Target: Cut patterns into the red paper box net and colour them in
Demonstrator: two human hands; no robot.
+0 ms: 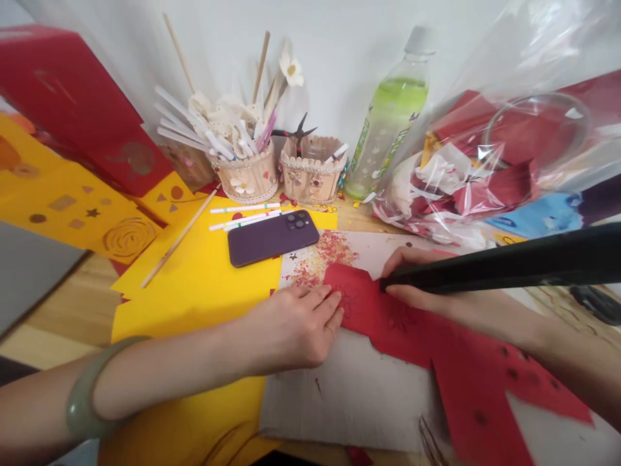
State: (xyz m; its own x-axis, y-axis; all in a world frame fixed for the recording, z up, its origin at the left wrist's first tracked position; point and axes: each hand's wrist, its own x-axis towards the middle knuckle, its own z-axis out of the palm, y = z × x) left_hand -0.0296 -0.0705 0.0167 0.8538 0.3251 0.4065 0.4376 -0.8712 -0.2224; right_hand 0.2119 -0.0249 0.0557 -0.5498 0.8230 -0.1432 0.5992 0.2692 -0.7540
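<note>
My left hand [305, 323] lies with its fingertips pressing the left end of a piece of red cut paper [356, 285] that bears drawn flower outlines. At the same paper, my right hand [402, 278] has its thumb and forefinger closed around the narrow tip of a long black bar-shaped object [509, 262]. That object runs off past the right edge and covers part of the hand; its exact kind does not show. The paper stretches right toward several punched holes. Beneath it is a grey-white board [339, 395], with red and yellow paper crumbs [334, 255] at its top.
A purple phone [272, 239] lies on yellow paper [194, 310], near white sticks and a wooden stick [179, 239]. Behind stand two decorated wooden holders [247, 175], a green drink bottle [392, 123] and a plastic bag of scraps [485, 168]. Red card [72, 97] stands left.
</note>
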